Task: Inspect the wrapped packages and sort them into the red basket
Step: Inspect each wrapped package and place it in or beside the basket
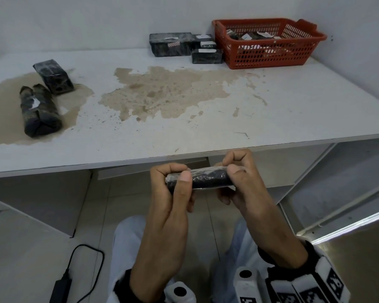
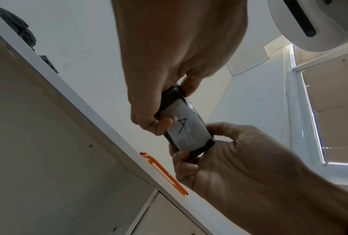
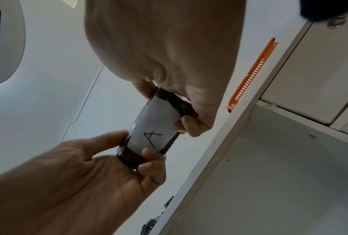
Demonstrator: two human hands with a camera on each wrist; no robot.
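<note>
Head: left hand point(image 1: 173, 193) and right hand point(image 1: 243, 184) each grip an end of a small dark film-wrapped package point(image 1: 208, 179), below the white bench point(image 1: 271, 119) edge. Red mesh plastic basket point(image 1: 269, 43), far ahead-right of grip, holds several; about six wait outside.
Left wrist: white label point(image 2: 186, 125) reads "A", underside.
Right wrist: film glossy, smooth.

Held package point(image 1: 208, 179): both ends covered by fingers of left hand point(image 1: 173, 193) and right hand point(image 1: 245, 182) in head view; its white label point(image 2: 186, 128) faces down, seen only from the wrist views. Red basket point(image 1: 269, 42): contents mostly screened by mesh wall, count unclear, label text too small to read. Wrist views show only a strip of basket rim past the worktop point(image 1: 184, 127) edge. Worktop cut off left and right. Black adapter point(image 1: 60, 289) cut by bottom edge.
</note>
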